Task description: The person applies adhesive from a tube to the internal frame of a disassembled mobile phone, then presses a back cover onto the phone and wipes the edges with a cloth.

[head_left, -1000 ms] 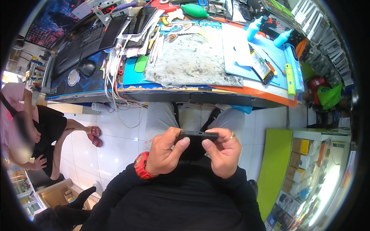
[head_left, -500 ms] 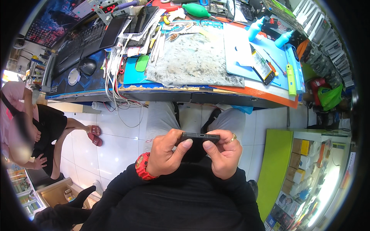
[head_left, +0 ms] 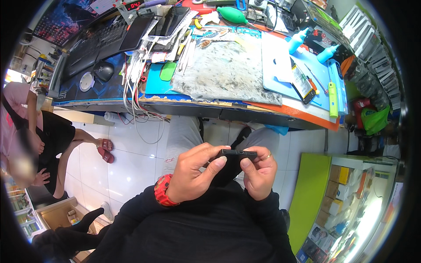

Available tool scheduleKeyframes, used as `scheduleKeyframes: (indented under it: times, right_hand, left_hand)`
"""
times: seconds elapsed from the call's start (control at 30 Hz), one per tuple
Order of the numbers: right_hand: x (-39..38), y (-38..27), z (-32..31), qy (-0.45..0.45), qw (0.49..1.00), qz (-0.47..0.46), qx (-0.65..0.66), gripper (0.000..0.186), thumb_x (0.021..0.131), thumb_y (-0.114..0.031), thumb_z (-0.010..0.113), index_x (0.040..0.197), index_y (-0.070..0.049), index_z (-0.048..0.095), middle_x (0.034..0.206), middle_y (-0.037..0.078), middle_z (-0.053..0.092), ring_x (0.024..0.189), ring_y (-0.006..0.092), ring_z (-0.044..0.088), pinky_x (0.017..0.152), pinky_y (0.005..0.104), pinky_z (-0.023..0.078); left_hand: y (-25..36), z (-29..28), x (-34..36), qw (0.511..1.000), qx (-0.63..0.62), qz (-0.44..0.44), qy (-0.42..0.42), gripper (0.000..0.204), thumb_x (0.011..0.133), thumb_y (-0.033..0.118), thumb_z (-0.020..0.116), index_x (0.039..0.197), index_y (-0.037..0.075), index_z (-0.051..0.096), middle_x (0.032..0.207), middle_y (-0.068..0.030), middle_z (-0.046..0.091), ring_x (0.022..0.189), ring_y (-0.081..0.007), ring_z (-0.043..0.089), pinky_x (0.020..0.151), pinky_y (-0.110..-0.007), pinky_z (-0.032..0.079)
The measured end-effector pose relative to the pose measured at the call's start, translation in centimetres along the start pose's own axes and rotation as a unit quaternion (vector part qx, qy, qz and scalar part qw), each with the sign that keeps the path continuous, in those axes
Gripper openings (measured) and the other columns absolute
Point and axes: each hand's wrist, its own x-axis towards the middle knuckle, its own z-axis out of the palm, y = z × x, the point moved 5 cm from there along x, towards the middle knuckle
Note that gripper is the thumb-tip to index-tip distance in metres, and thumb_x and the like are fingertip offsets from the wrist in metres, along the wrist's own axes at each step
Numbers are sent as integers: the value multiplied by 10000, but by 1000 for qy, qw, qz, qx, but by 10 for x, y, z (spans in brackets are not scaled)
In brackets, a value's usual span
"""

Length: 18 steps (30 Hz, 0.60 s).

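Note:
Between my two hands, above my lap, is a black phone (head_left: pixel 239 153), seen edge-on so that its narrow end with a small port faces me. My left hand (head_left: pixel 193 173), with a red watch at the wrist, grips its left end, thumb on the near side and fingers on the far side. At the right end my right hand (head_left: pixel 259 177), wearing a ring, pinches it between thumb and fingers. The phone's broad faces are mostly out of sight.
Ahead stands a workbench with a stained grey mat (head_left: pixel 228 70), a blue mat (head_left: pixel 274 81) bearing an opened phone (head_left: pixel 302 85), bottles and tools. Cables (head_left: pixel 133 87) hang over its edge. A seated person (head_left: pixel 44 131) is at left; a glass display case (head_left: pixel 337 206) at right.
The phone has shifted slightly right and tilted a little in my hands. My left fingers now reach further along its far side. The whole view has turned slightly.

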Motion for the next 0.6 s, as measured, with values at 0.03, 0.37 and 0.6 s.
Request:
scheduleKeyframes:
  times: [0.03,0.37,0.6]
  right_hand:
    - [0,0,1,-1,1000,0,0,206,982,-21,739,1156,6,631,1064,79,721,948,112,675,867,265,541]
    - [-2,-8,6,10,997,-45,-60,214,963,10,746,1154,22,651,1064,120,742,949,141,699,833,274,563]
    - [-5,-8,8,0,997,-49,-64,217,963,24,736,1162,17,649,1087,159,761,971,166,722,810,269,576]
  left_hand:
    - [-1,0,0,1000,0,0,1,260,992,39,685,1237,-39,718,866,-106,670,729,-167,632,659,-292,496]
    - [-2,3,-2,1000,-20,2,17,226,993,53,696,1197,-41,721,931,-127,684,788,-196,661,706,-309,519]
    - [-3,1,-3,1000,-4,17,23,201,981,70,723,1152,-37,729,919,-136,704,785,-217,676,698,-317,522]
